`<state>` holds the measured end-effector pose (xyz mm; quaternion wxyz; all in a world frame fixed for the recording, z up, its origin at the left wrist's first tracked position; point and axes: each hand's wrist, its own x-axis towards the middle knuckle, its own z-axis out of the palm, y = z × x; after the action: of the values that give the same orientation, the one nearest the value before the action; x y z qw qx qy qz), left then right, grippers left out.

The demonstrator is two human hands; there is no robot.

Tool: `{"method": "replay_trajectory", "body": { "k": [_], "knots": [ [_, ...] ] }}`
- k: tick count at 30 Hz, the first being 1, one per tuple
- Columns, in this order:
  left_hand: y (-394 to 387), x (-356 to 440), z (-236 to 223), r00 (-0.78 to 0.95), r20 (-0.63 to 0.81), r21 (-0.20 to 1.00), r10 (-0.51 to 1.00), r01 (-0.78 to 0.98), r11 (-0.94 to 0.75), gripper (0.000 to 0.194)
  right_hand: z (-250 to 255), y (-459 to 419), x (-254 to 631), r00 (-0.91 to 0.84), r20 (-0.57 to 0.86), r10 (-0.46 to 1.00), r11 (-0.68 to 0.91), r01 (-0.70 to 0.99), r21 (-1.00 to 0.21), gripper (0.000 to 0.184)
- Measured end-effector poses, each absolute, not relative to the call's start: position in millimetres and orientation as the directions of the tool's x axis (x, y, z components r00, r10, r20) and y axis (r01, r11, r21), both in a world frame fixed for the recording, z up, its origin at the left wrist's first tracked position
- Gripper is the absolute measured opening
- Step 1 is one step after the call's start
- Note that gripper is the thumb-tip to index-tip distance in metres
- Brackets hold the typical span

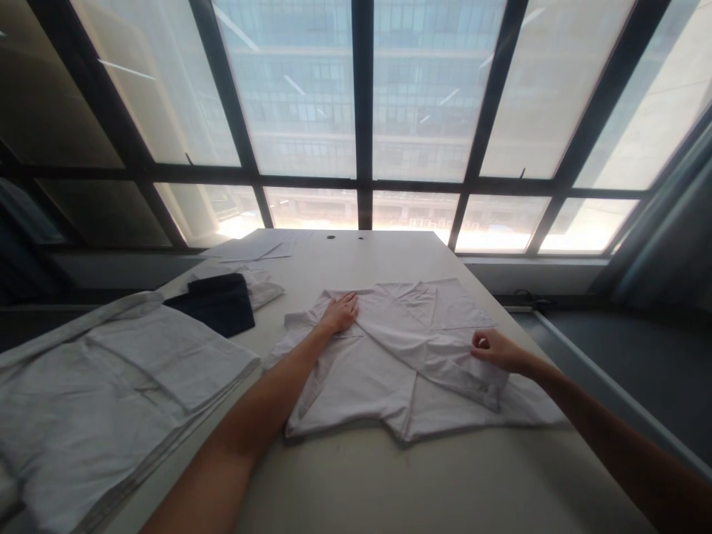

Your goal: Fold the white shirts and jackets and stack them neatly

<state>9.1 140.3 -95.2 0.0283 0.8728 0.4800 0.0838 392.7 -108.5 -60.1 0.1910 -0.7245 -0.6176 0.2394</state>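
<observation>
A white garment (pixel 383 378) is spread on the table before me, wrinkled, with one part of it folded across the rest. Near its upper left edge, my left hand (pixel 340 312) lies flat on the cloth with the fingers stretched out. At the garment's right side is my right hand (pixel 497 351), its thumb and forefinger curled together into a ring. Those fingertips meet over the cloth, and I cannot tell whether they pinch any of it.
To the left lies a stack of folded white cloth (pixel 127 363). Beyond it are a dark folded cloth (pixel 225 304), a small crumpled white cloth (pixel 265 288) and paper sheets (pixel 250 245). The white table (pixel 383 256) reaches toward tall windows (pixel 423 89); its right edge runs beside my right arm.
</observation>
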Motion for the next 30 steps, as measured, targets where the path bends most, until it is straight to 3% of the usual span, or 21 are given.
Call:
{"method": "replay_trajectory", "body": {
  "k": [5,9,13,19,23,26,28,30],
  "knots": [
    [139.3,9.4,-94.9,0.515,0.127,0.141,0.848,0.836,-0.53,0.049,-64.6,-115.0,385.0,0.156,-0.038,0.987,-0.161,0.942,-0.294,0.022],
    [139.0,9.3,-95.4,0.516,0.142,0.141,0.845,0.834,-0.533,0.049,-62.2,-110.6,370.0,0.144,0.038,0.989,-0.133,0.971,-0.199,0.027],
    [139.1,8.7,-96.1,0.522,0.148,0.14,0.84,0.83,-0.54,0.049,-61.4,-105.2,368.7,0.139,-0.092,0.986,-0.159,0.947,-0.279,0.027],
    [143.5,8.9,-99.9,0.525,0.14,0.154,0.839,0.826,-0.542,0.05,-43.6,-117.3,376.7,0.054,-0.282,0.958,-0.214,0.788,-0.577,0.024],
    [145.2,9.1,-101.0,0.527,0.136,0.157,0.839,0.825,-0.544,0.051,-35.0,-127.3,381.8,0.1,-0.317,0.943,-0.31,0.61,-0.729,0.049],
    [145.0,9.0,-101.0,0.525,0.138,0.157,0.84,0.826,-0.542,0.05,-43.1,-132.1,387.7,0.094,-0.366,0.926,-0.345,0.606,-0.717,0.062],
    [144.8,9.0,-100.9,0.524,0.142,0.157,0.84,0.826,-0.542,0.049,-51.2,-133.1,391.6,0.102,-0.385,0.917,-0.346,0.682,-0.644,0.054],
    [144.8,9.0,-100.9,0.524,0.146,0.157,0.839,0.825,-0.543,0.049,-56.6,-131.3,393.3,0.152,-0.312,0.938,-0.302,0.8,-0.519,0.043]
  ]
}}
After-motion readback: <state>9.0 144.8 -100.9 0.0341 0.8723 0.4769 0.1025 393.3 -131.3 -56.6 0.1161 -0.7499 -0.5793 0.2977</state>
